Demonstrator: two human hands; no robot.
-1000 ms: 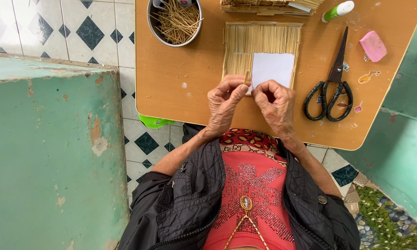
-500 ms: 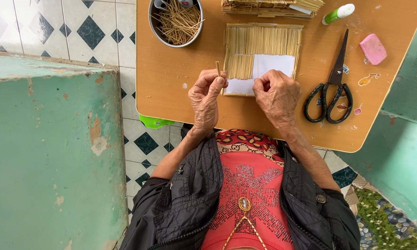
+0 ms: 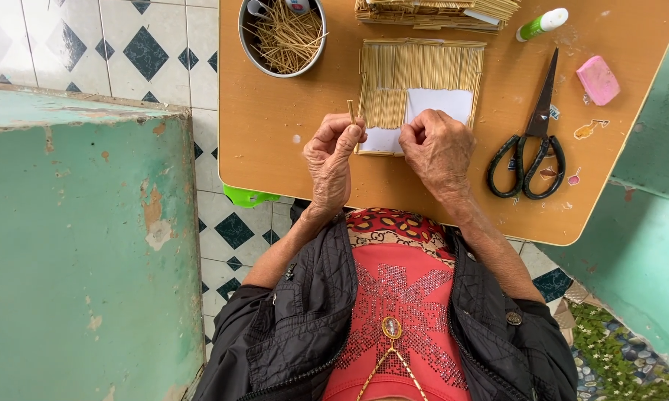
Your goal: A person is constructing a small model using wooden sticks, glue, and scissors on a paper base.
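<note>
A flat mat of straw sticks (image 3: 423, 70) lies on the orange table (image 3: 275, 134), with a white sheet of paper (image 3: 438, 104) on its near half. My left hand (image 3: 333, 152) pinches one short straw stick (image 3: 351, 111) upright, just left of the mat's near left corner. My right hand (image 3: 438, 148) rests closed on the paper's near edge, fingers curled onto it.
A metal bowl (image 3: 282, 33) of loose sticks stands at the back left. More stick bundles (image 3: 435, 13) lie behind the mat. Black scissors (image 3: 531, 141), a glue stick (image 3: 542, 24) and a pink eraser (image 3: 598, 79) sit to the right. Green walls flank both sides.
My hands, together at the paper's near edge a second ago, have parted. My left hand drew left and now holds a single stick upright; my right hand stays on the paper.
</note>
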